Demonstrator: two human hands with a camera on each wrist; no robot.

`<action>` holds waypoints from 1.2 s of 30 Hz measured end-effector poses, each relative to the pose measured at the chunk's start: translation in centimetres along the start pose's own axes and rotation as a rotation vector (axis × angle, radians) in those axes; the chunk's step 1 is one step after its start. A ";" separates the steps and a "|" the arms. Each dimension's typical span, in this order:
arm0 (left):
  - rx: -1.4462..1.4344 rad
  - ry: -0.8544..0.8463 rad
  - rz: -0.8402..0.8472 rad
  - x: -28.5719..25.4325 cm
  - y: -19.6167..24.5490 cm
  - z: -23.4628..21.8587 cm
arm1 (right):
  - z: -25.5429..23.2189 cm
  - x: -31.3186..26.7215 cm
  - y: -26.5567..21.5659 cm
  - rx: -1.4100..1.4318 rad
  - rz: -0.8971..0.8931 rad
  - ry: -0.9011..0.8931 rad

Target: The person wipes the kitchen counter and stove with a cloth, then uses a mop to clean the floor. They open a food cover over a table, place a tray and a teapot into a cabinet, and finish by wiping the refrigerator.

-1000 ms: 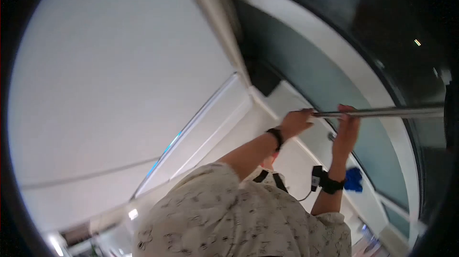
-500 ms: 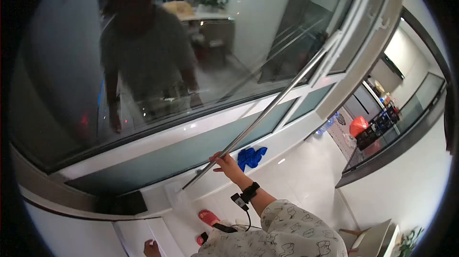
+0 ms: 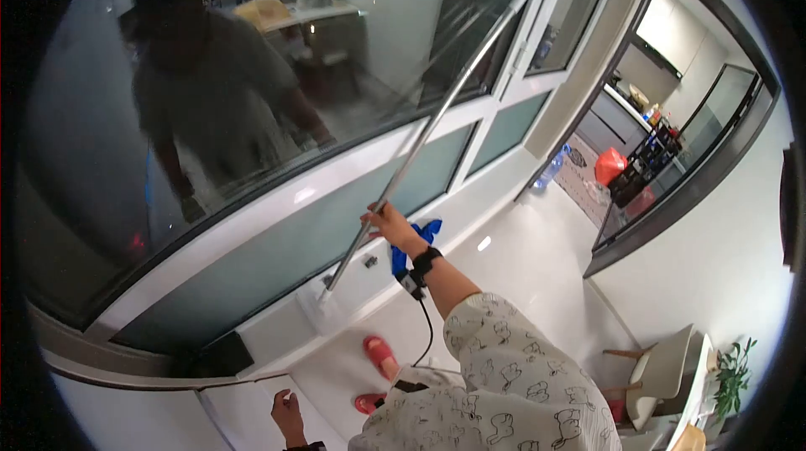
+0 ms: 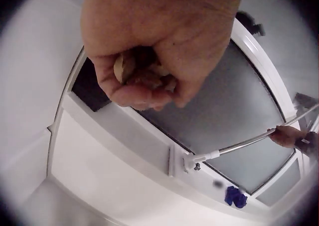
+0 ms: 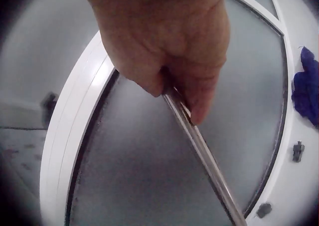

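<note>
My right hand grips a long metal pole that slants across the window. At the pole's lower end, a white flat head is over the white ledge. Seen from the right wrist, the fingers curl round the shaft. My left hand is low in the head view, away from the pole, its fingers loosely curled. The left wrist view shows nothing clearly held in that hand. A crumpled blue cloth lies on the ledge behind my right wrist.
A large dark window with reflections stands in front, frosted panes below it. Small dark fittings are on the ledge. Red slippers are on the floor. At right are a doorway, a chair and a plant.
One second ago both hands were at the pole; my left hand has since come off it and dropped. The head view has swung round to the window. My right hand keeps its grip.
</note>
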State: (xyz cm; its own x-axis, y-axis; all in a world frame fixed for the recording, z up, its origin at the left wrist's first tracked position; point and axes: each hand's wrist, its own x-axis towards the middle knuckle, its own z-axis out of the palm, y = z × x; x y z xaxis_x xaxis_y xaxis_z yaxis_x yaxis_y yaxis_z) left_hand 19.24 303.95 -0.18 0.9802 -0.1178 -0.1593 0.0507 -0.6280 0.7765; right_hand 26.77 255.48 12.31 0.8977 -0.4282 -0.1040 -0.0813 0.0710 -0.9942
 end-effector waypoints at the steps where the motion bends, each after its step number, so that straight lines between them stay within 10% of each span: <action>1: -0.041 0.000 -0.007 -0.7 0.9 -0.2 | -0.2 0.1 0.2 -0.021 0.005 -0.014; 16: -0.129 0.219 -0.425 -7.2 3.7 3.0 | -5.4 1.5 0.5 0.020 0.084 -0.221; 19: 0.314 0.299 -0.029 -7.0 5.0 3.7 | -7.7 1.1 2.9 0.049 0.108 -0.408; 21: 0.224 0.256 -0.184 -7.7 8.6 4.0 | -10.5 1.5 5.7 0.144 0.209 -0.521; 26: -0.013 0.375 -0.438 -9.1 9.7 4.7 | -11.2 1.9 7.9 -0.529 0.264 -0.935; 36: -0.841 0.534 -0.807 -14.8 10.3 3.5 | 15.2 -3.0 2.6 -0.780 -0.036 -1.598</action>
State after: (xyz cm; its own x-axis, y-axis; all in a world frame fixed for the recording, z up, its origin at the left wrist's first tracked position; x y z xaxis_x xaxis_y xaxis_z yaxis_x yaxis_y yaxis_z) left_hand 4.56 296.51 8.05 0.5604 0.5116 -0.6513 0.5769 0.3231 0.7502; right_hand 30.46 270.60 10.47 0.3712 0.8231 -0.4298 0.2056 -0.5242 -0.8264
